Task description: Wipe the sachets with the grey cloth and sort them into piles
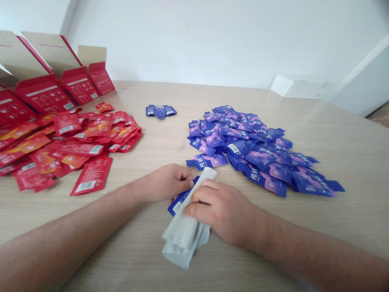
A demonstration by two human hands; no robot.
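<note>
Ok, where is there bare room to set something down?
Bare tabletop lies between red packets and purple packets, nearer than the small blue cluster, and between purple packets and the white box. Crowded: the left, where red packets front the red boxes, and the centre, with left hand, right hand and white sheets.

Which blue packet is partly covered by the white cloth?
The packet in the left hand, its barcode showing beside the cloth; the others lie untouched in the large pile or the small group farther back.
</note>
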